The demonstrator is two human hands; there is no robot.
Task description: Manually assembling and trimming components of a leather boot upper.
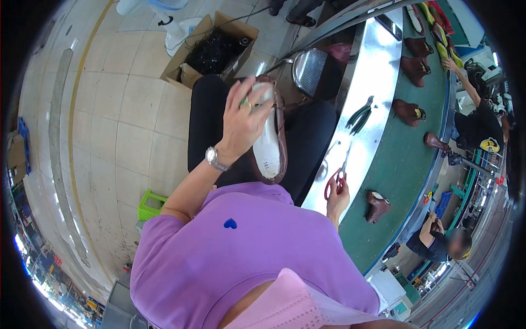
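Note:
A brown leather shoe lies across my lap with its pale, flat underside facing up. My left hand is over the upper half of the shoe, its fingers spread and slightly blurred. Whether the fingertips touch the shoe I cannot tell. On the metal strip of the bench to my right, my right hand has its fingers on a pair of scissors by the red handles. The blades point away from me, along the metal.
Dark green slender tools lie on the metal strip. Beside it, a green conveyor belt carries several brown shoes. Co-workers sit across the belt. A cardboard box with black items and a round stool stand ahead.

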